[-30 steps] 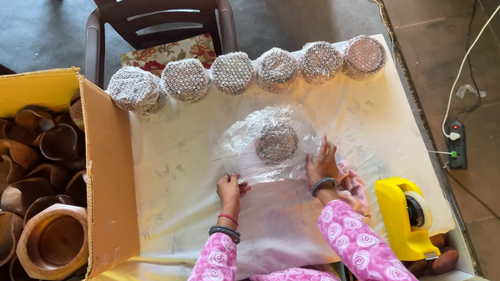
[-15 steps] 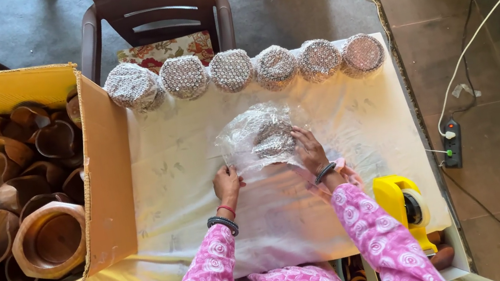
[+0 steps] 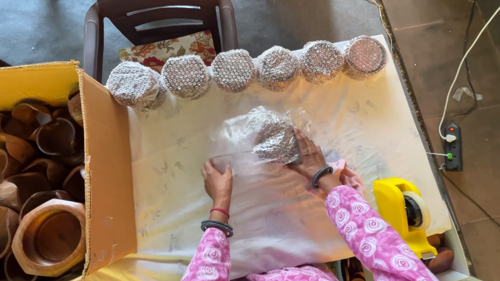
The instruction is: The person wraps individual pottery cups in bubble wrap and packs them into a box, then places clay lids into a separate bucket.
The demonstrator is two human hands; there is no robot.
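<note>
Worktop (image 3: 183,138) under pale cloth, cardboard box (image 3: 106,183) of wooden bowls (image 3: 51,235), bubble-wrap job in hand.

Box open at left, flap hard against cloth edge, within reach, closing off that side. Six wrapped bundles (image 3: 245,69) lined along far edge, touching in a row, well apart from the hands; bare cloth between row and work gives free room. Bubble wrap sheet (image 3: 254,207) spread flat toward body, far end rolled over bowl (image 3: 273,138) at centre. Yellow tape dispenser (image 3: 403,213) at near right corner, close to the drop. Left hand (image 3: 217,180) pinching sheet's rolled edge; right hand (image 3: 308,155) cupped against wrapped bowl, steadying it, fingers partly hidden.
</note>
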